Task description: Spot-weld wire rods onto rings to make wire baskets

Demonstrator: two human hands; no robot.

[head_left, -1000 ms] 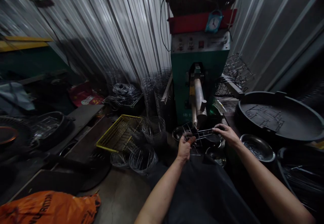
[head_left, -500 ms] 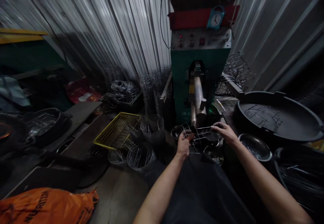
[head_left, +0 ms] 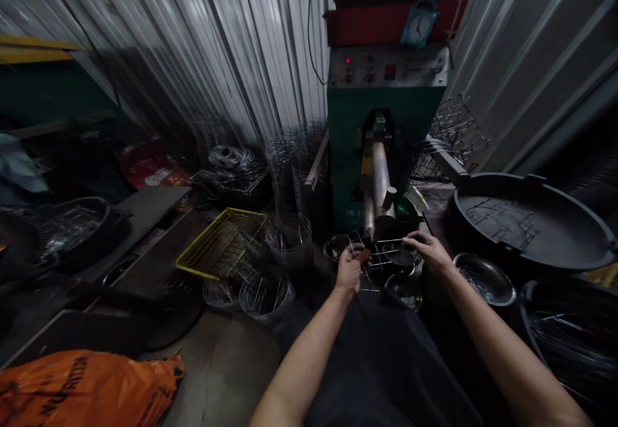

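Beneath the electrodes of a green spot welder (head_left: 380, 179), a small metal wire frame (head_left: 381, 266) is held up. My left hand (head_left: 351, 268) is closed round its left side, with a brownish piece showing by the thumb. My right hand (head_left: 429, 251) pinches the right end of a straight metal wire (head_left: 393, 241), which runs across toward the electrode tip. Whether this wire is joined to the frame I cannot tell. Shallow metal bowls stand under and beside the hands, one bowl (head_left: 404, 290) just below the frame.
On the right lie a large black pan (head_left: 570, 227) with wire pieces and a steel bowl (head_left: 485, 279). Left of my hands stand a yellow wire basket (head_left: 200, 267) and several round wire coils (head_left: 267, 292). An orange sack (head_left: 91, 388) lies at the lower left.
The camera view has shifted slightly. Both hands keep nearly the same place and grip, with the frame still under the electrodes.
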